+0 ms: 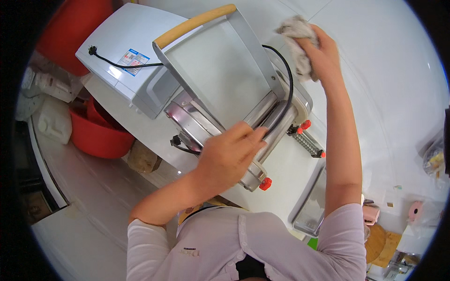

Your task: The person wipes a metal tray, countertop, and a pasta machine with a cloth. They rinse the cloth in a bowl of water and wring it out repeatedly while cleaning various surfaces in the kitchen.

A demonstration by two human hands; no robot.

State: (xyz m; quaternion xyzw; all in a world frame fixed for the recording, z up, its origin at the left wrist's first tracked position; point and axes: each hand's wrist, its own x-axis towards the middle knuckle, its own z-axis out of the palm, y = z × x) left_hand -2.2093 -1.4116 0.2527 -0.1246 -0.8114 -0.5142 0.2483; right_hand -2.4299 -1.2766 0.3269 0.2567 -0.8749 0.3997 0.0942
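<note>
A metal dough-roller machine stands before me on a white tabletop, its tray tilted up with a wooden handle along the top. My left hand is over the rollers, fingers closed around a black power cord that loops over the machine's right side. My right hand grips a crumpled, stained cloth beyond the machine, in front of white tiles; whether it touches them I cannot tell. Red knobs stick out at the machine's near end.
Behind the machine on the left is a white appliance, with a black plug on top. A spring-wound roller part and a metal tray lie to the right. Red basins and a white jug stand at lower left.
</note>
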